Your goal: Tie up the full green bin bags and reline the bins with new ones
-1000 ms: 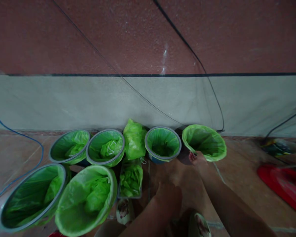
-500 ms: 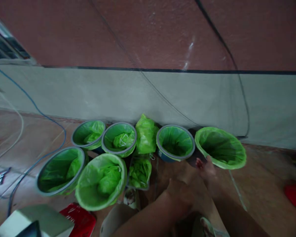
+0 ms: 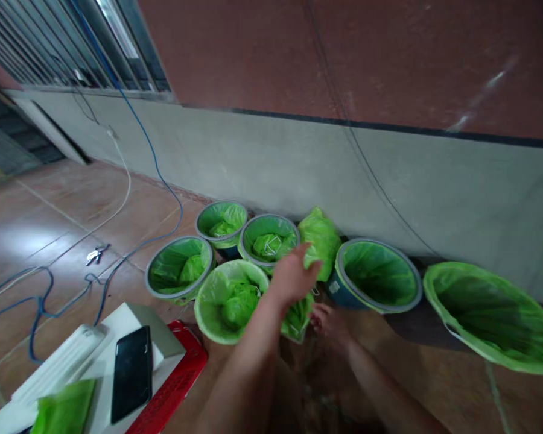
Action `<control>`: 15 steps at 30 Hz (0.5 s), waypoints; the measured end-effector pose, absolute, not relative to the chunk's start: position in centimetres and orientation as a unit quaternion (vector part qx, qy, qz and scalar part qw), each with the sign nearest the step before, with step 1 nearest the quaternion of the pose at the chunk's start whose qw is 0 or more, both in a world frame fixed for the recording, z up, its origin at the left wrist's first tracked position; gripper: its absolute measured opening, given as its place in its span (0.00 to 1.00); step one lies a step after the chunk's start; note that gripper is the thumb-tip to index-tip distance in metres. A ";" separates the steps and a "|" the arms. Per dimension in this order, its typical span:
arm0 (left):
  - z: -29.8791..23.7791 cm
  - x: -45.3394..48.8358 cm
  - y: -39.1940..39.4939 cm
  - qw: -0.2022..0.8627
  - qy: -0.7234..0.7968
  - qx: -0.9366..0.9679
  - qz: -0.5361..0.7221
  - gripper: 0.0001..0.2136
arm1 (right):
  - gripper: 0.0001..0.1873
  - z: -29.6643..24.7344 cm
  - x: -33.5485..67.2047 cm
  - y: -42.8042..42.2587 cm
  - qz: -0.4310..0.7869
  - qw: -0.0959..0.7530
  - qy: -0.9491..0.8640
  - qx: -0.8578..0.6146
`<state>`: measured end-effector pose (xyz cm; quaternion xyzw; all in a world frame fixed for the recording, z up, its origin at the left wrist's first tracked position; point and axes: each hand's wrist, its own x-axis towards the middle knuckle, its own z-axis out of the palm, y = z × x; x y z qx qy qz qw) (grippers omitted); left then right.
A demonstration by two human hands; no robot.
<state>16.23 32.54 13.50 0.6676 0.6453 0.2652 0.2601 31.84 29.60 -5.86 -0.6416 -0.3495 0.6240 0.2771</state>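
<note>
Left hand (image 3: 297, 274) spread near bag (image 3: 322, 238) — right hand (image 3: 329, 323) half-curled beside tray (image 3: 294, 339).

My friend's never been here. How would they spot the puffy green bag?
Look at the red-and-grey wall and follow the bins along its foot. Just beyond the left hand, between two grey-rimmed bins, is the bag. No rim rings it: it bulges up, while those neighbours are round and open-topped.

Ahead of you, a bulging, translucent bright-green plastic bag (image 3: 322, 234) stands upright, its crinkled top narrowing to a blunt peak, its lower left side partly hidden from you. Nearer to you lies a loose heap of crumpled bright-green plastic film (image 3: 297, 319), also partly covered.
</note>
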 end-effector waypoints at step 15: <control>-2.6 -0.5 44.8 0.262 0.863 0.425 0.080 0.14 | 0.11 -5.1 21.4 44.8 0.519 0.233 -0.438 -0.696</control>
